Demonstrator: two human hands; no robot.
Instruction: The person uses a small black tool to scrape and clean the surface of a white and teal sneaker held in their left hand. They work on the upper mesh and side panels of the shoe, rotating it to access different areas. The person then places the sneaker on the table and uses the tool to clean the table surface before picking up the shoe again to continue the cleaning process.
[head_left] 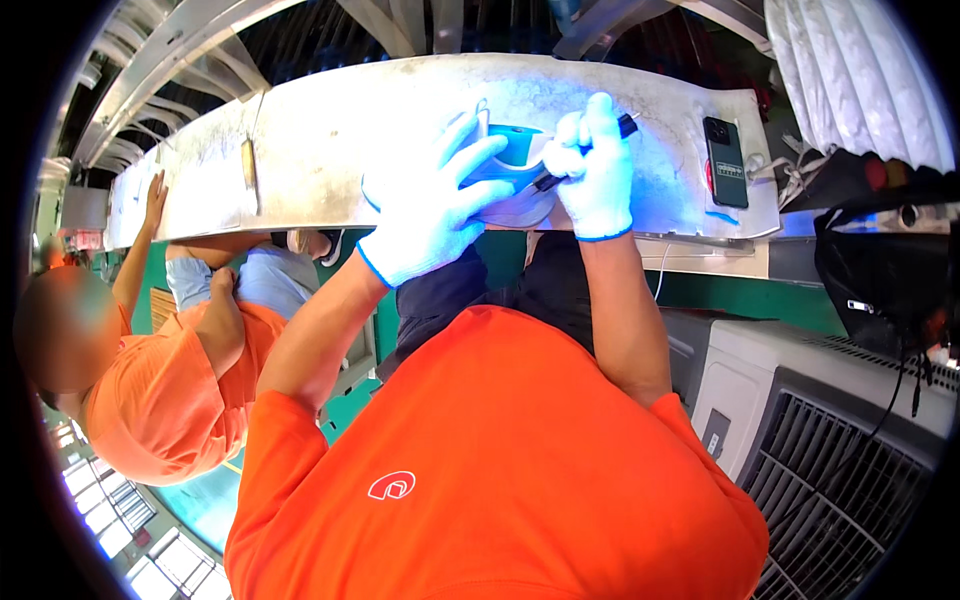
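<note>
A white shoe with a bright blue lining (pixel 515 148) rests at the near edge of the long white table, under blue light. My left hand (pixel 425 205), in a white glove with a blue cuff, lies over the shoe's left side and holds it, fingers spread and thumb toward the opening. Closed round a black pen-shaped tool (pixel 627 126) is my right hand (pixel 597 170), gloved the same way. The tool's lower end (pixel 546 182) meets or overlaps the shoe's right side; whether it touches cannot be told. Glare washes out much of the shoe.
A dark phone (pixel 726 162) lies on the table (pixel 330 140) to the right, beside a cable. Further left is a thin yellowish tool (pixel 249 175). A person in orange (pixel 165 400) sits at left, one hand on the table. A grey-white fan unit (pixel 830 420) stands at lower right.
</note>
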